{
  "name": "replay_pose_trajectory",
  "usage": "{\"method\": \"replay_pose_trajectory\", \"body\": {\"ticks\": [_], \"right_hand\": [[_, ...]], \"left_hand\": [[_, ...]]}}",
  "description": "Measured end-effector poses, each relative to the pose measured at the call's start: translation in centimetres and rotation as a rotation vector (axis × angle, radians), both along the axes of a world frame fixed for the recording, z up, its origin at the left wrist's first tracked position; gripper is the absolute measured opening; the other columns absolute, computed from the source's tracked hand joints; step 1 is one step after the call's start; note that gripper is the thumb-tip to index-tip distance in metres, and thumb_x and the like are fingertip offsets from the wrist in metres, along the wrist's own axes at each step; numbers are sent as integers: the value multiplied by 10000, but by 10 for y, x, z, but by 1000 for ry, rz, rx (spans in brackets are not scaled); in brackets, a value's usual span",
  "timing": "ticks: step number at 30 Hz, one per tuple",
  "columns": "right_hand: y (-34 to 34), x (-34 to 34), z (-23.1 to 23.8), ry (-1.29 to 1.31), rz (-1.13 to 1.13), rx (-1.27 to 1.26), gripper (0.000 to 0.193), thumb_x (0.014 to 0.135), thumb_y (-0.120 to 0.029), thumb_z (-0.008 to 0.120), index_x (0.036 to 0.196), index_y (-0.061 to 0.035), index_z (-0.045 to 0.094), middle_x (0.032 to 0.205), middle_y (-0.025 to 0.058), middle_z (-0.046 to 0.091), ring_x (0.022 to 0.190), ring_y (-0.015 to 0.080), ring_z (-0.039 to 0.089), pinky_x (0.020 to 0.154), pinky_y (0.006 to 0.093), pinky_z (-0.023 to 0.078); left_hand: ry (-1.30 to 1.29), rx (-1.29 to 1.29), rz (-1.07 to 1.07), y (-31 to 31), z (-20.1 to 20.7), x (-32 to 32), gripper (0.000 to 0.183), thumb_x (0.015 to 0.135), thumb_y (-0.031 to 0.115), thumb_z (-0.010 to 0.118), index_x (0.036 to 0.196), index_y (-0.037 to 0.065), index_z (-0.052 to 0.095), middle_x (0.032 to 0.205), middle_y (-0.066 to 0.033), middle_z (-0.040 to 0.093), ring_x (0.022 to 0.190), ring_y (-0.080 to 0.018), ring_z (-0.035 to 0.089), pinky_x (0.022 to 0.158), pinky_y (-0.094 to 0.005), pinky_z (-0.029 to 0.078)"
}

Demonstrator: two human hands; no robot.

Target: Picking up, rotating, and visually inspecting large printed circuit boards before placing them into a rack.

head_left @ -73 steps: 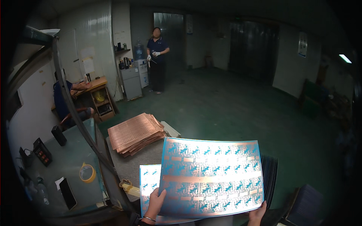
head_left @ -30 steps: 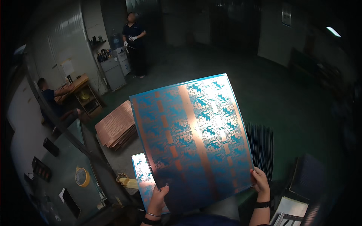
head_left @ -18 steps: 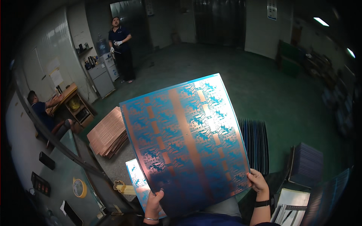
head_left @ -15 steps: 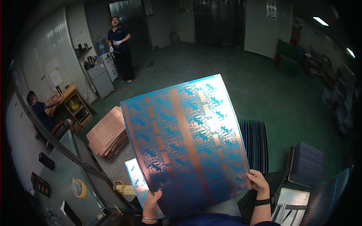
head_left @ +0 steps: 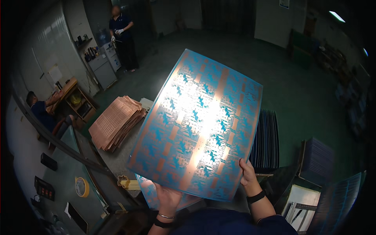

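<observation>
A large circuit board panel (head_left: 184, 133), blue with copper tracks, is held up tilted in front of me, with bright glare across its middle. My left hand (head_left: 169, 197) supports its lower edge near the left corner, its fingers hidden beneath. At the lower right edge, my right hand (head_left: 247, 174) grips the panel with the thumb on the near face. Below it, a second blue and copper panel (head_left: 148, 192) shows partly, close to my left hand.
A stack of copper sheets (head_left: 113, 125) lies on the grey table at left. Dark panels stand in a row (head_left: 267, 145) to the right, with another rack (head_left: 318, 162) beyond. Yellow tape (head_left: 82, 187) lies on the left bench. One person (head_left: 122, 33) stands far left; another (head_left: 41, 113) sits.
The panel has been turned clockwise and tipped, and the glare has moved from its right side to its middle. Both hands have shifted with it. My view has tilted slightly downward.
</observation>
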State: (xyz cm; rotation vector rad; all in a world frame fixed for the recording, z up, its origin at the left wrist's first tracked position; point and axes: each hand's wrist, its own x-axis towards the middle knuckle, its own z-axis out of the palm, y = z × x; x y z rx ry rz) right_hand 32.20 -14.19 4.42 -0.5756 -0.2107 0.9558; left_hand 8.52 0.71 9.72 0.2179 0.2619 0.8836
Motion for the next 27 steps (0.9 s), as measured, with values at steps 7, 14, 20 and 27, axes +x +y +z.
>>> {"method": "replay_pose_trajectory", "body": {"ticks": [7, 14, 20, 27], "right_hand": [[4, -15, 4, -22, 235, 65, 463, 867, -78, 539, 1288, -13, 357, 1177, 120, 536, 1076, 244, 534, 885, 410, 465], [-59, 55, 14, -49, -411, 27, 468, 879, -68, 485, 1313, 19, 331, 1289, 157, 451, 1172, 285, 460, 989, 435, 373], [-90, 47, -4, -79, -443, -36, 493, 850, -63, 546, 1305, -14, 363, 1273, 131, 465, 1161, 268, 461, 974, 415, 375], [-92, 33, 11, -102, -374, -15, 557, 803, -79, 628, 1298, -35, 375, 1247, 109, 480, 1155, 270, 462, 959, 432, 383]], "left_hand": [[296, 240, -181, -9, -13, -6, 412, 877, 124, 543, 1249, 30, 391, 1169, -103, 506, 1105, -245, 493, 967, -416, 394], [614, 461, 24, 16, 3, -42, 292, 871, 165, 573, 1126, 38, 509, 1051, -46, 566, 981, -160, 550, 839, -292, 452], [750, 427, 100, 35, -35, -67, 362, 880, 181, 574, 1206, 64, 471, 974, 2, 560, 853, -96, 519, 747, -243, 428], [739, 474, 156, 38, -42, -67, 412, 884, 215, 574, 1238, 46, 445, 912, 24, 543, 694, -62, 473, 614, -197, 399]]}}
